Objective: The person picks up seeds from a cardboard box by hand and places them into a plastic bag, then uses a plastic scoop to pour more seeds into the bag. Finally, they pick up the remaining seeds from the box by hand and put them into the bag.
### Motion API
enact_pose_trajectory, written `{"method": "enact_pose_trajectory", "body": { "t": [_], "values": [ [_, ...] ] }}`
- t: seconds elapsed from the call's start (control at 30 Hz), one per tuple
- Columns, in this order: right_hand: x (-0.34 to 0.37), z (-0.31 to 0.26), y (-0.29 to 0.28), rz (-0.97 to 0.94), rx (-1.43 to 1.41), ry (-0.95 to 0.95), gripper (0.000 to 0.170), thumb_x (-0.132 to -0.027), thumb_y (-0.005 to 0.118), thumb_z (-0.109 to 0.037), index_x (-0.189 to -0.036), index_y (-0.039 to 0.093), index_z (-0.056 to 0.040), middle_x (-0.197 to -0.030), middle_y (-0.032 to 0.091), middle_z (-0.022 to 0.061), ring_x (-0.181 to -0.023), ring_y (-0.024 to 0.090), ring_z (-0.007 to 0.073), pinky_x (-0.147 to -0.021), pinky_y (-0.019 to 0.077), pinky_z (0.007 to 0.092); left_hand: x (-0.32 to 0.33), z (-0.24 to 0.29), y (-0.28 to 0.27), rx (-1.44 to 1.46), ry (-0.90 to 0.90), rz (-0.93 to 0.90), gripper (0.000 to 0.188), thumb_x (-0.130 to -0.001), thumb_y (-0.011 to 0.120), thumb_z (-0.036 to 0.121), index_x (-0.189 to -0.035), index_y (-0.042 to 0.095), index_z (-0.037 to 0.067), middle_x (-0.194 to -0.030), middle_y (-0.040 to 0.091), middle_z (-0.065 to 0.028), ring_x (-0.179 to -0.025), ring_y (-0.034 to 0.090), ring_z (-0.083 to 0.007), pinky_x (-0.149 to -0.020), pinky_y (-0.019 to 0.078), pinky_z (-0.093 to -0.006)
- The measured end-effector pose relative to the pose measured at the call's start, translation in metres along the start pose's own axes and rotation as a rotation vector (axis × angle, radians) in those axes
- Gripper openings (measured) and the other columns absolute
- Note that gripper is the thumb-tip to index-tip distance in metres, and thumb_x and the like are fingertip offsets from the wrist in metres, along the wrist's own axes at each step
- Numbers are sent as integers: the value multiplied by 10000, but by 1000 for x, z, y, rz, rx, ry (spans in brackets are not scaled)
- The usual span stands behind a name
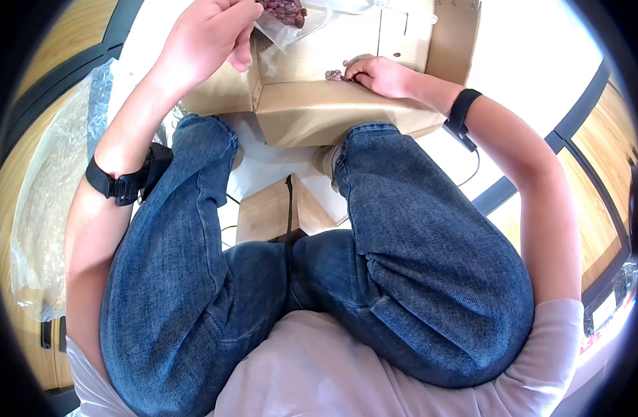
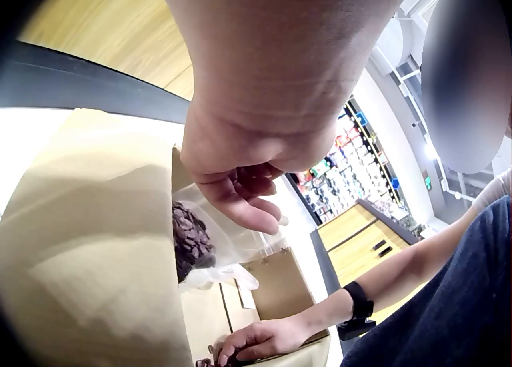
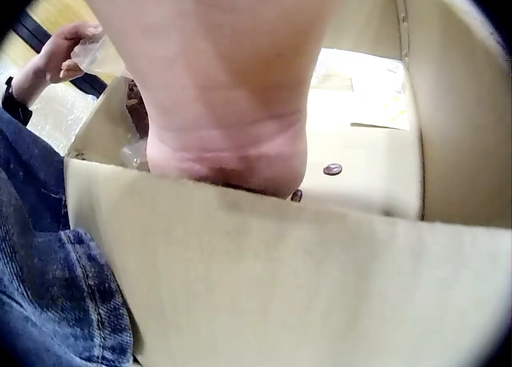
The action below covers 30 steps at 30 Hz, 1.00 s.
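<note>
My left hand (image 1: 211, 38) is raised over the left side of an open cardboard box (image 1: 312, 97). Its thumb and fingers pinch the edge of a clear plastic bag (image 3: 102, 56), which sags with dark reddish beans (image 2: 190, 240) inside. Down in the box, my right hand (image 1: 381, 75) curls its fingers around a few loose speckled beans (image 1: 333, 75) near the front wall. In the right wrist view the box wall hides those fingers. A single bean (image 3: 333, 169) lies apart on the box floor, to the right of that hand.
A paper sheet (image 3: 380, 103) lies on the box floor. The box's front flap (image 1: 333, 118) leans toward my knees. A wooden block-like object (image 1: 267, 215) stands between my legs, and crumpled clear plastic wrap (image 1: 51, 222) lies to the left.
</note>
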State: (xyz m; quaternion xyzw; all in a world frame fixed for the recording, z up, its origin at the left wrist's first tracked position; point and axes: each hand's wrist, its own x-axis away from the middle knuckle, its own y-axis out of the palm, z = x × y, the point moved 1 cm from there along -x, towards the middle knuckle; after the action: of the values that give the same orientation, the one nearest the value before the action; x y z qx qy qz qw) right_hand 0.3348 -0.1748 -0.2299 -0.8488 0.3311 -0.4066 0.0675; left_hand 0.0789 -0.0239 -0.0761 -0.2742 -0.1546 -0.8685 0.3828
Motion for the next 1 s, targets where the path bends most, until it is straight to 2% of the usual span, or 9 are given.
{"method": "enact_pose_trajectory", "body": {
  "t": [0.47,0.53,0.67,0.73,0.83,0.87,0.9,0.97,1.0],
  "values": [
    [-7,-17,-9,-106,-165,207,480,-979,496,-468,-861,602,-16,-730,595,92,-681,565,227,-693,480,363,-2,3,2,-110,5,13,183,-969,498,136,-809,505,47,-597,542,-45,-468,548,-140,-444,457,-270],
    [-6,-13,-18,-299,-606,397,435,-986,506,-431,-731,531,-80,-615,463,-9,-520,404,110,-482,400,278,-5,-5,-1,-111,60,-20,235,-974,510,205,-781,480,76,-605,521,3,-478,550,-90,-466,420,-210],
    [21,-53,-60,-300,-913,430,413,-995,510,-376,-663,444,-140,-579,355,-76,-473,266,38,-372,236,203,-6,-7,-4,-142,70,-45,227,-975,506,201,-786,485,78,-619,520,9,-481,551,-89,-465,417,-208],
    [31,-73,-81,-262,-1416,303,420,-1007,499,-366,-653,417,-156,-605,353,-99,-451,227,15,-360,174,163,-5,-6,-2,-136,70,-34,223,-974,507,199,-788,486,77,-622,521,9,-482,552,-89,-465,418,-208],
    [45,-117,-105,-210,-1512,107,402,-1023,470,-349,-673,412,-159,-604,315,-106,-468,223,1,-365,179,151,-4,-4,-1,-142,57,-27,215,-972,508,193,-793,487,75,-627,522,10,-484,554,-90,-464,419,-208],
    [45,-120,-112,-305,-1533,-39,310,-1023,448,-269,-765,523,-115,-654,460,-65,-517,403,24,-432,337,137,-3,-3,0,-153,44,-26,211,-970,508,190,-796,487,74,-628,523,11,-486,556,-90,-464,419,-208],
    [43,-125,-111,-300,-1535,-43,310,-1023,448,-269,-765,523,-115,-654,460,-65,-517,403,24,-432,337,137,-3,-2,1,-158,46,-29,211,-970,508,190,-796,487,74,-628,523,11,-486,556,-90,-464,419,-208],
    [38,-148,-106,0,-1477,203,265,-1000,442,-165,-1094,590,34,-853,635,102,-737,643,198,-725,584,299,-2,0,3,-154,48,-17,205,-969,508,186,-801,490,71,-630,523,9,-488,558,-91,-465,415,-207],
    [42,-165,-107,58,-1551,203,229,-1003,447,-175,-1028,591,1,-851,616,79,-736,627,184,-693,567,284,-3,-1,3,-158,48,-18,205,-969,508,186,-801,490,71,-630,523,9,-488,558,-91,-465,415,-207]
  ]
}}
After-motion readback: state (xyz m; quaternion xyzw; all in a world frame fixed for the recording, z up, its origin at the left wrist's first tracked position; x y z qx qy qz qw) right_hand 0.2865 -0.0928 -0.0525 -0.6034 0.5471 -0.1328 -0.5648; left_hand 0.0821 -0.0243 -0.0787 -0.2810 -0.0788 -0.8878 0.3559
